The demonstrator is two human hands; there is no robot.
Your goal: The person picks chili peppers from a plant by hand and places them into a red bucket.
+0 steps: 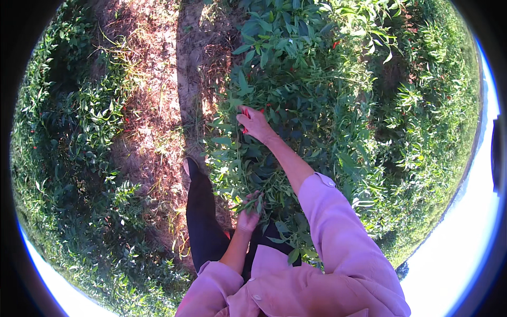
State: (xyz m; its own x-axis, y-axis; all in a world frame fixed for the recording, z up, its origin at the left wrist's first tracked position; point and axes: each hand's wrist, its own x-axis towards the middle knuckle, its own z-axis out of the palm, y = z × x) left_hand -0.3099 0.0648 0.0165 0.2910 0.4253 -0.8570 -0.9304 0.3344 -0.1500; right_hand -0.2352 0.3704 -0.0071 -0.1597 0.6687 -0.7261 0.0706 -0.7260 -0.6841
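Observation:
My right hand [257, 125] reaches into a chili pepper plant [285, 93], its fingers curled around red chili peppers [245, 115]. Part of the peppers is hidden behind the fingers and palm. Closer to my body, my left hand [248, 218] is among green leaves, fingers closed on a leafy pepper branch [253, 204]. Leaves cover most of those fingertips. A few more red peppers [336, 44] show deeper in the foliage ahead of me.
A strip of bare soil with dry litter [158, 95] runs along the left of the plants. My dark shoe [191, 166] stands at its edge. Another row of pepper plants [83, 158] grows beyond it, and more green rows [416, 115] stretch along the right.

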